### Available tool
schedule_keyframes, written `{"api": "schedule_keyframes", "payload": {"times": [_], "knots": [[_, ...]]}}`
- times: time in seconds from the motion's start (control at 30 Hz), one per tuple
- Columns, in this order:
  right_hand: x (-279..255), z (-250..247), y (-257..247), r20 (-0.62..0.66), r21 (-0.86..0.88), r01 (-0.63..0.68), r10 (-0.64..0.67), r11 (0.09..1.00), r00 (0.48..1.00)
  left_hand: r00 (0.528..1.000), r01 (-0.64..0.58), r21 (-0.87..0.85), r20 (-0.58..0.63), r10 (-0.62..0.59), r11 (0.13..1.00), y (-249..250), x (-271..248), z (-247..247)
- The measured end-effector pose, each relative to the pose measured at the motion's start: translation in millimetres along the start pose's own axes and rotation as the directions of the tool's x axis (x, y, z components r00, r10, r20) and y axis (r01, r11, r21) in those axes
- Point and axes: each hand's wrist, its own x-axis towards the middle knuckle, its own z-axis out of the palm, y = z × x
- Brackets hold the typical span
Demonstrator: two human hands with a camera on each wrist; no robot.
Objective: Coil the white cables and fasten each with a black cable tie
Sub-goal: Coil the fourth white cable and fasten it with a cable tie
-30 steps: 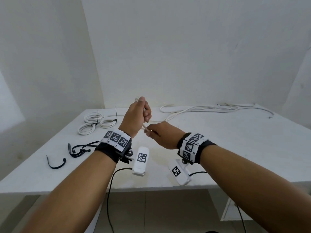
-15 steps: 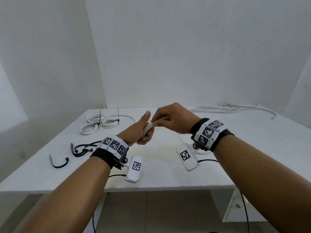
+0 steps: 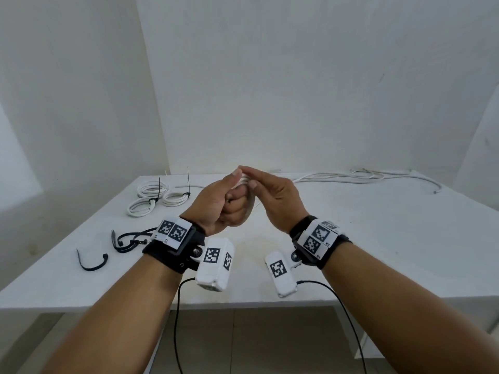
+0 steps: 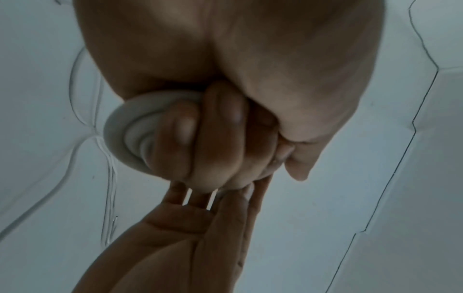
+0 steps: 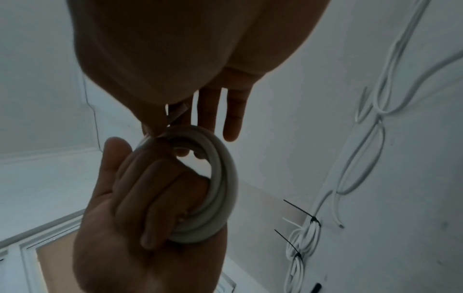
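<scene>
White cable coil (image 5: 220, 190) gripped in left hand (image 3: 216, 203) above table (image 3: 378, 238); right hand (image 3: 275, 198) fingers straight, touching it.

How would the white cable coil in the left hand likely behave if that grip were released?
The coil would likely spring open, since no tie binds it and only the left hand holds its loops. It looks light and bendy.

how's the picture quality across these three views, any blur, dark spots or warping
Head view: bright, even light, sharp, table edges bowed by the wide lens. Left wrist view: dim, left hand soft and shadowed around the coil. Right wrist view: right hand backlit and dark, walls warped.
</scene>
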Motion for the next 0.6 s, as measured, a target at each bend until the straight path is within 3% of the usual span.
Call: {"api": "schedule_keyframes", "payload": {"times": [0.27, 0.33, 0.43, 0.47, 0.6], "knots": [[0.6, 0.5, 8.0, 0.085, -0.166, 0.026, -0.012, 0.986, 0.996, 0.992, -0.026, 0.012, -0.126, 0.027, 1.000, -10.5, 2.4, -6.7], [3.5, 1.2, 11.3, 0.052, -0.238, 0.077, -0.067, 0.968, 0.996, 0.977, -0.005, 0.132, -0.211, 0.033, 0.991, -7.9, 4.8, -6.1], [5.5, 5.4, 16.3, 0.041, -0.370, 0.183, -0.181, 0.911, 0.983, 0.919, 0.079, 0.438, -0.381, 0.105, 0.896, -6.4, 7.9, -10.6], [6.2, 7.7, 16.3, 0.058, -0.390, 0.193, -0.185, 0.900, 0.981, 0.906, 0.103, 0.447, -0.410, 0.101, 0.889, -6.7, 8.1, -14.4], [8.6, 23.6, 17.3, 0.141, -0.454, 0.207, -0.159, 0.867, 0.977, 0.909, 0.072, 0.046, -0.414, -0.046, 0.996, -7.3, 3.3, -28.8]]}}
